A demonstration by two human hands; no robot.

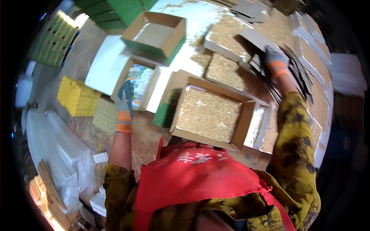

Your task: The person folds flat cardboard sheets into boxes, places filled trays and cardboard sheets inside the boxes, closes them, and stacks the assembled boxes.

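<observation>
My left hand [125, 98], in a grey glove with an orange cuff, has its fingers curled over the left wall of a small cardboard box [153, 82]. Inside that box lies a blue and green printed packet [139, 81]. Off to the right, my right hand [275, 59], gloved alike, grips the edge of a thin grey sheet [256, 40], its fingertips partly hidden. Thin dark and white sheets [300, 77] lie in a loose pile beneath and beside that hand. In front of me stands an open cardboard box [243, 123] filled with tan grain-like material [208, 111].
Another open box [173, 36] with green outer sides stands farther back, before stacked green boxes [111, 13]. White trays [223, 48] of the tan material cover the right side. Yellow egg-tray-like stacks [77, 96] and plastic-wrapped white packs [61, 150] stand at left.
</observation>
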